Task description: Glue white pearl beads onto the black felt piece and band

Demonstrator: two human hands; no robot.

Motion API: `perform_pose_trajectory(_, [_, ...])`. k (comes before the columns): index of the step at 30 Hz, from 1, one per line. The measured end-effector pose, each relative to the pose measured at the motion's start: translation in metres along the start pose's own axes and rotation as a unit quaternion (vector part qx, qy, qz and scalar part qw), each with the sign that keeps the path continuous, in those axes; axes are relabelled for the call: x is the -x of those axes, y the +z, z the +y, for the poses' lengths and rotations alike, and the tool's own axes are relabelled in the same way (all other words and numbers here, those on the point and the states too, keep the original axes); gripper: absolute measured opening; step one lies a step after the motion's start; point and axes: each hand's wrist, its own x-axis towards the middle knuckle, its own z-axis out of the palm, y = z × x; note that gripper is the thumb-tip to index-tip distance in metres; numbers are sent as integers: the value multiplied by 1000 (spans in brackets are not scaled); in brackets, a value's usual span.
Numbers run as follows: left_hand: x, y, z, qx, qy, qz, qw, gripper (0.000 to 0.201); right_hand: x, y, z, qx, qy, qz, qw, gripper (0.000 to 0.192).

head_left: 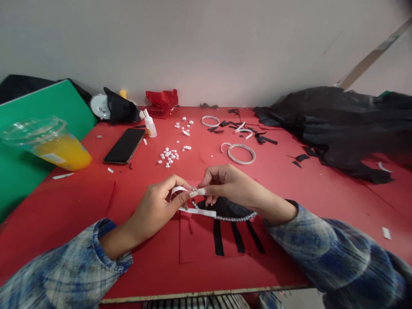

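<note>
Over the black shape [225, 209], both hands [154, 210] [225, 185] pinch-grip white tape [198, 211] shut, steadying it near the bead edge [238, 218].

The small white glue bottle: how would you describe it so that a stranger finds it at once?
Start at the black phone lying on the red table. Just beyond its far right corner stands the small white glue bottle, beside the scattered pearl beads. It alone stands upright with a pointed nozzle.
</note>
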Motion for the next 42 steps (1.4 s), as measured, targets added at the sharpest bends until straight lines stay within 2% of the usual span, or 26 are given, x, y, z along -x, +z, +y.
perform_pose_trajectory(8, [-12,-17,-10,-20,-41,49,998,25,2,-18,-1,18,-4,27,999,11])
perform_pose_trajectory(14, [-23,-21,-23,44,-75,24,996,27,5,-20,-4,45,-32,11,998,8])
perform_pose_trajectory(16, [-23,-21,-22,38,-67,57,995,26,5,-18,-5,48,-44,-1,998,8])
perform_pose_trajectory(19, [-20,-20,-13,33,-1,95,995,32,6,-15,-6,62,-64,-17,996,8])
perform_pose_trajectory(20, [-18,-19,-9,35,25,77,996,35,7,-14,-6,65,-71,-22,995,7])
perform_pose_trajectory(22, [-15,-16,-2,35,57,-2,998,44,8,-13,-7,64,-80,-28,994,7])
perform_pose_trajectory(24, [-13,-12,2,32,57,-86,994,56,9,-12,-9,49,-79,-29,995,7])
perform_pose_trajectory(26, [-11,-7,2,35,37,-128,990,57,10,-12,-10,34,-69,-29,997,9])
perform_pose_trajectory(29, [-12,-2,-2,63,3,-124,990,40,11,-14,-11,13,-59,-25,998,12])
perform_pose_trajectory(32, [-13,-2,-6,47,-1,-79,996,27,12,-15,-12,-17,-60,-3,998,18])
perform_pose_trajectory(34, [-13,-4,-8,-17,41,-39,998,17,12,-15,-12,-49,-46,16,998,20])
perform_pose_trajectory(36, [-13,-7,-9,-96,130,-1,987,10,13,-13,-13,-92,-14,27,995,19])
perform_pose_trajectory(39, [-12,-10,-10,-205,258,41,943,10,12,-11,-13,-154,41,37,986,13])
perform_pose_trajectory(42, [-11,-12,-9,-295,305,40,905,17,12,-11,-13,-190,72,33,979,9])
